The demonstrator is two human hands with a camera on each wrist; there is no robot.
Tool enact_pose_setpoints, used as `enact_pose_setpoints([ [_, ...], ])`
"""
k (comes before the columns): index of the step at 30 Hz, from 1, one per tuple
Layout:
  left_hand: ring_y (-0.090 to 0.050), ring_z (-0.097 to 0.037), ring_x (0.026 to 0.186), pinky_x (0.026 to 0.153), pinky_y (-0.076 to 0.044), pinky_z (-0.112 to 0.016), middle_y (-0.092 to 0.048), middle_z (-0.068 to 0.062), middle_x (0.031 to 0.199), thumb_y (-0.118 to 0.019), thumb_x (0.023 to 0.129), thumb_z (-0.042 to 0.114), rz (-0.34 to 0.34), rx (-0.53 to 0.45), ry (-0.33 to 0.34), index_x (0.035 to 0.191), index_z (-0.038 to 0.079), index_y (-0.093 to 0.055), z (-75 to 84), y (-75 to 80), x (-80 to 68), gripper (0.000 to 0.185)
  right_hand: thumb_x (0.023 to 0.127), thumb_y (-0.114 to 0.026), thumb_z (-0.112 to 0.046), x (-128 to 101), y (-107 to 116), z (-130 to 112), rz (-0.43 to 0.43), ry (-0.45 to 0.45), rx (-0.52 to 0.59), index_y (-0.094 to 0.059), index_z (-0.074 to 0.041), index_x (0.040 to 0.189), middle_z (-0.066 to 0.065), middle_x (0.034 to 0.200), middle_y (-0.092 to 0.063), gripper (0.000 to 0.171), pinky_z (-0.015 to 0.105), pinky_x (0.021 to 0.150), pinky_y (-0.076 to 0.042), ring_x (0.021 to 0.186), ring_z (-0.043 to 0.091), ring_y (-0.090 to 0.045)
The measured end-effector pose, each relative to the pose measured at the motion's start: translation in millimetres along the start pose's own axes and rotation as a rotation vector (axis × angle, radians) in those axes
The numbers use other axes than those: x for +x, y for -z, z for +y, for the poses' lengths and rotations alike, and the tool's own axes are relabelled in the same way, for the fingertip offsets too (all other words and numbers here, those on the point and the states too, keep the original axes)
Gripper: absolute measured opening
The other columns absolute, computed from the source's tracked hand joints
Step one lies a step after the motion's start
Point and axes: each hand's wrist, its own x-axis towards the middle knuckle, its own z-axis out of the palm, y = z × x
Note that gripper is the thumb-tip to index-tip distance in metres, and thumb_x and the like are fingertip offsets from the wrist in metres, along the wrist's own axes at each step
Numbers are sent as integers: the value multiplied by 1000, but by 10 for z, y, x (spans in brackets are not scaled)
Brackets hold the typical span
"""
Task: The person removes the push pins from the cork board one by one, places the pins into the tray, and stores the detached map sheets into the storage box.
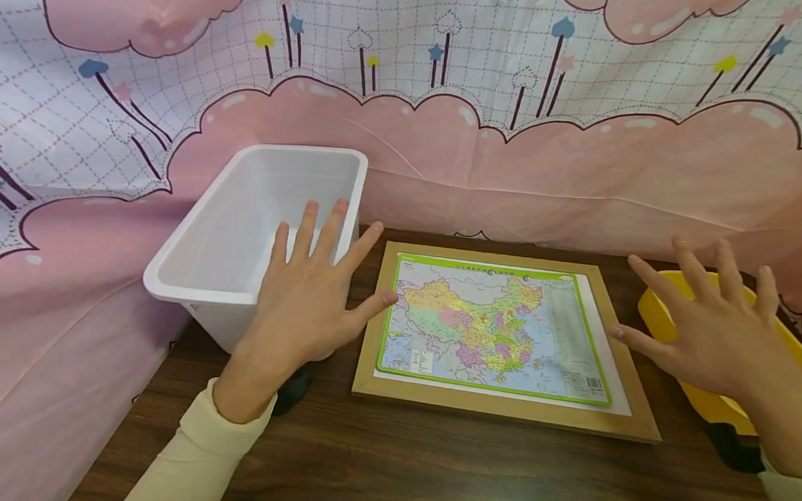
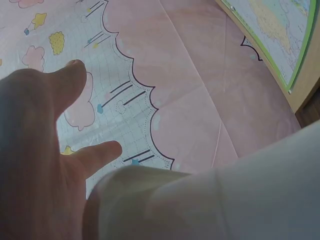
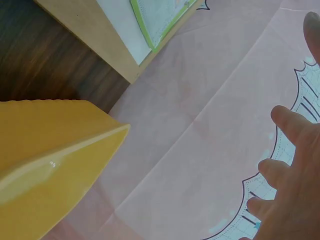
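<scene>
A colourful map puzzle point(image 1: 489, 329) in a wooden frame point(image 1: 501, 411) lies flat on the dark wooden table point(image 1: 429, 474). My left hand point(image 1: 309, 291) hovers with fingers spread, over the near right corner of a white plastic bin point(image 1: 236, 233), its thumb close to the frame's left edge. My right hand point(image 1: 703, 323) is spread flat too, above a yellow bin point(image 1: 788, 343) at the right of the frame. Neither hand holds anything. The wrist views show the open fingers point(image 2: 55, 115) of the left hand, the right hand's fingers point(image 3: 290, 175), a frame corner point(image 3: 120, 55) and the yellow bin point(image 3: 50, 155).
A pink cloud-patterned cloth point(image 1: 452, 93) hangs behind the table and drapes down at the left side point(image 1: 44, 336). Small dark objects point(image 1: 292, 389) sit on the table under each wrist. Bare wood stretches along the table's near edge.
</scene>
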Motion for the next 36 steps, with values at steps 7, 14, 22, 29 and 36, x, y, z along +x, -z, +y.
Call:
enact_pose_setpoints([
  [7, -9, -44, 167, 129, -14, -70, -15, -13, 180, -50, 97, 79, 20, 16, -20, 169, 36, -29, 58, -14, -3, 86, 91, -57, -81, 50, 29, -84, -2, 21, -32, -24, -29, 170, 20, 179, 5, 100, 85, 118, 8, 161, 55, 18],
  [14, -16, -44, 165, 129, -20, -68, -18, -15, 179, -50, 96, 81, 8, 101, -142, 167, 34, -34, 285, -120, -77, 87, 91, -62, -78, 137, 41, -207, -27, 65, 35, -21, -33, 171, 19, 179, 5, 101, 84, 119, 6, 162, 57, 10],
  [22, -28, -39, 163, 129, -26, -64, -30, -9, 176, -43, 100, 79, -292, 95, -368, 165, 40, -36, 608, -509, -274, 77, 89, -65, -77, 350, 30, -514, -38, 133, 79, -26, -32, 170, 19, 180, -4, 101, 80, 121, 1, 161, 56, -2],
  [29, -38, -38, 158, 116, -46, -62, -34, -6, 174, -59, 103, 60, -565, 22, -365, 164, 41, -39, 626, -798, -357, 66, 89, -67, -75, 554, 42, -827, -56, 189, 127, -32, -30, 168, 20, 179, -11, 97, 81, 121, -7, 160, 56, -8],
  [36, -42, -38, 155, 106, -55, -60, -34, -6, 173, -67, 104, 37, -570, 26, -380, 163, 42, -40, 572, -901, -368, 64, 92, -68, -68, 734, 0, -1079, -78, 211, 159, -33, -28, 168, 18, 179, -11, 92, 80, 122, -8, 161, 55, -9],
])
